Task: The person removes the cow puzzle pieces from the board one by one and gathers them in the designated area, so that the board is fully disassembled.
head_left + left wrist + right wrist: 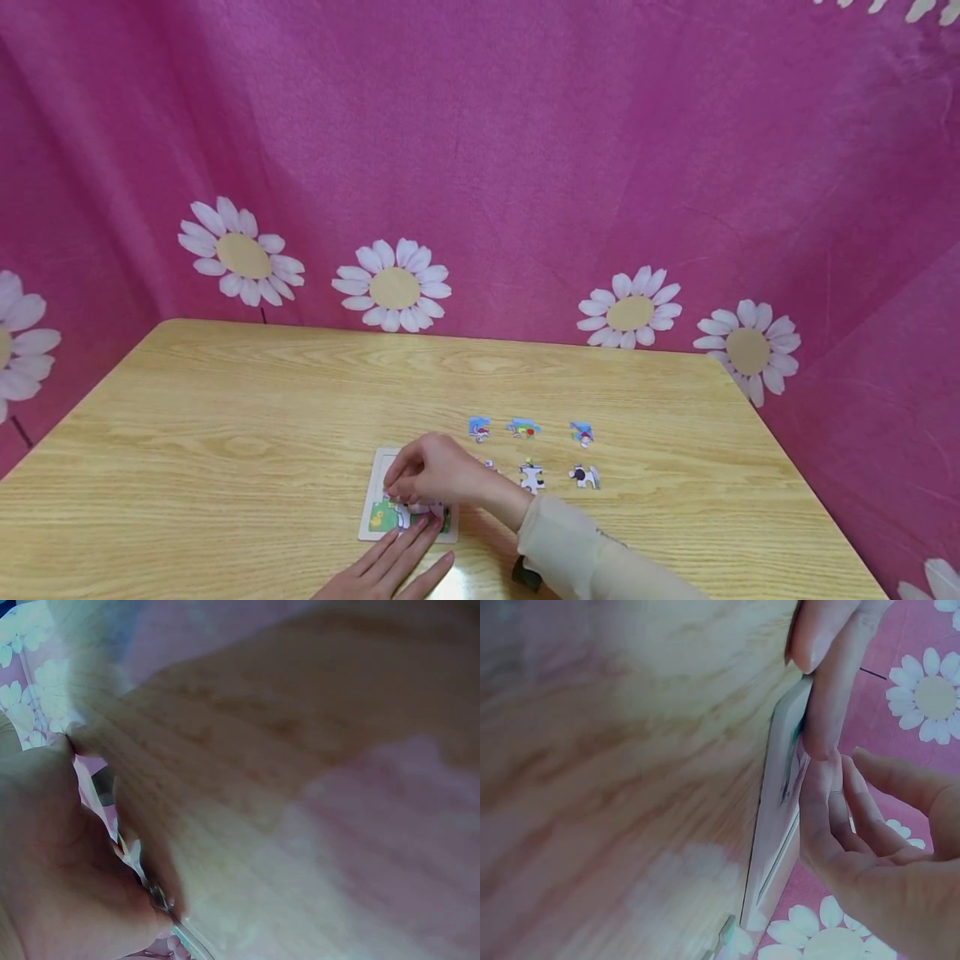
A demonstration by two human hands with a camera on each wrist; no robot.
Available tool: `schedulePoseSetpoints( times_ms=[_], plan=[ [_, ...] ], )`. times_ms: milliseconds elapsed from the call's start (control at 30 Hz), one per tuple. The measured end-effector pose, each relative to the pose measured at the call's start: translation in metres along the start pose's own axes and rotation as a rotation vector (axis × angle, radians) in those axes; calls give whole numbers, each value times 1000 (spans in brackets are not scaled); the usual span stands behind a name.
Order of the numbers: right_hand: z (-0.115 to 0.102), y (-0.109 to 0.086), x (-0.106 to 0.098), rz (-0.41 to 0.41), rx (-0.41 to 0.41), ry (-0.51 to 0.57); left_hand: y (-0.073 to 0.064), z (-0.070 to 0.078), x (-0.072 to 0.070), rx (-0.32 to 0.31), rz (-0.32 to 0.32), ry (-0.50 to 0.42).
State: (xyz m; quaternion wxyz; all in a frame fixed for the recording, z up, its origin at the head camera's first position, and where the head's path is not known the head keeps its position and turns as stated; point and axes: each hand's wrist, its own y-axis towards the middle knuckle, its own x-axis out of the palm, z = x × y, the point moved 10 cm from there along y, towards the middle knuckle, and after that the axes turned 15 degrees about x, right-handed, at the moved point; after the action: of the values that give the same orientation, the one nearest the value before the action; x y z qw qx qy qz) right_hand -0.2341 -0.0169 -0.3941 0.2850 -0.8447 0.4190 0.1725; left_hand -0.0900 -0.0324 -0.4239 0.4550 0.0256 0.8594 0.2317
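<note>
A small jigsaw puzzle in a pale frame [367, 518] lies near the table's front, partly hidden by both hands. Along its lower part show a green puzzle piece with a yellow duck [378, 517] and white animal shapes. My left hand [390, 562] rests with straight fingers on the lower edge of the puzzle. Over the puzzle's middle my right hand [438, 471] bends down, its thumb and fingers close together at the left side. Whether a piece is between those fingertips cannot be seen. In the right wrist view, the bent fingers of my right hand [870, 847] touch the puzzle's face.
Several loose jigsaw pieces lie right of the frame in two rows, among them a blue piece [478, 428], a green-and-blue piece [523, 428] and a white piece [532, 477]. One is partly behind my right wrist. A pink curtain with daisies [480, 167] hangs behind the wooden table [225, 417].
</note>
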Motion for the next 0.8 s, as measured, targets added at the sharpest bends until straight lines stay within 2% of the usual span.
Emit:
schedulePoseSetpoints(
  times_ms=[300, 533, 667, 800],
  plan=[
    [-3, 0, 5, -49, 1, 148, -1, -1, -1, -4, -35, -15],
    [-12, -7, 10, -50, -78, 58, -1, 0, 1, -2, -54, -6],
    [-16, -12, -6, -13, -106, 49, 0, 0, -2, -6, -24, -17],
    [-8, -19, -30, 17, -119, 55, 0, -1, -3, -11, -12, -41]
  ],
)
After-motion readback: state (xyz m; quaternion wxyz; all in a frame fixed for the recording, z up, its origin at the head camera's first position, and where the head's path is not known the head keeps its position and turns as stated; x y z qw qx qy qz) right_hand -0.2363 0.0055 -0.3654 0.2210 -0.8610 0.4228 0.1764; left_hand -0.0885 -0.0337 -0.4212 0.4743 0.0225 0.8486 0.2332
